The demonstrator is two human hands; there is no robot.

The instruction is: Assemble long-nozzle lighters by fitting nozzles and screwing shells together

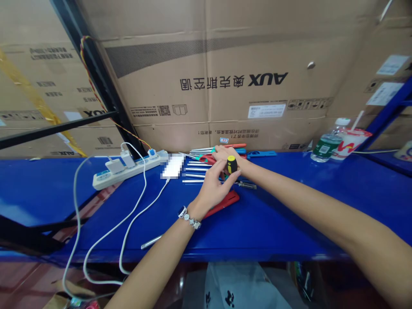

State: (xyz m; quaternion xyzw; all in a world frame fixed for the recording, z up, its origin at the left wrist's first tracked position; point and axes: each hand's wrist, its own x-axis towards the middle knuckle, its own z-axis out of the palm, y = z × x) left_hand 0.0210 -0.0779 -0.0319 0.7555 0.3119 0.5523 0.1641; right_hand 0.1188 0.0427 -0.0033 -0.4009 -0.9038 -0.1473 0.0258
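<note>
The left hand is pinching 1 yellow-and-black handle; I can't see whether the right hand is gripping.

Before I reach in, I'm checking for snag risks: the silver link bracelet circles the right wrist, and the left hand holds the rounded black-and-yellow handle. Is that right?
Wrong wrist: the head view shows the silver link bracelet circling the wrist of the left hand. That hand does hold the rounded black-and-yellow handle.

left grip: holding black-yellow handle (bracelet at wrist); right grip: beside red-handled tool
</note>
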